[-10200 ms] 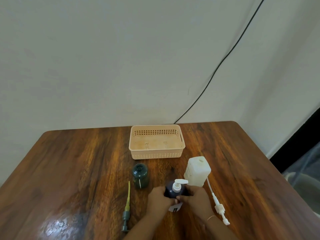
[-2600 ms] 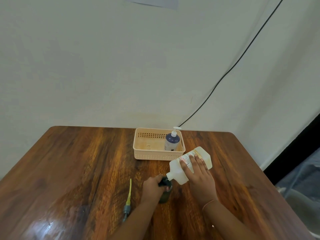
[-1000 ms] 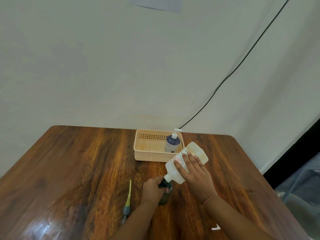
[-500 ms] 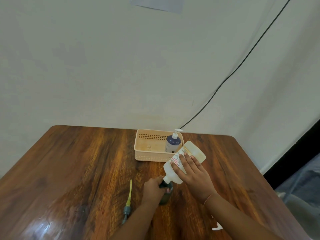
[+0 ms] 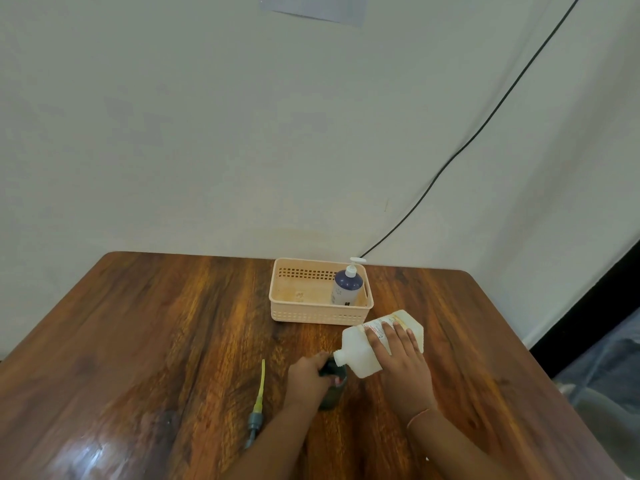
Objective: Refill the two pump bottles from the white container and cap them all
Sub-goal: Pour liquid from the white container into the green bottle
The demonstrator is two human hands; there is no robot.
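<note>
My right hand (image 5: 401,365) grips the white container (image 5: 360,348), tipped over with its open neck at the mouth of the dark green bottle (image 5: 332,389). My left hand (image 5: 306,379) is wrapped around that bottle and hides most of it. The bottle's pump head (image 5: 258,400), grey with a yellow tube, lies on the table to the left. The blue pump bottle (image 5: 346,287) stands capped in the right end of the beige basket (image 5: 294,313).
The wooden table (image 5: 156,341) stands against a pale wall. A black cable (image 5: 450,161) runs down the wall behind the basket. The table's right edge drops off beside a dark doorway.
The white container has tipped a little flatter, its base lower than half a second ago. Both hands and the green bottle stay in place.
</note>
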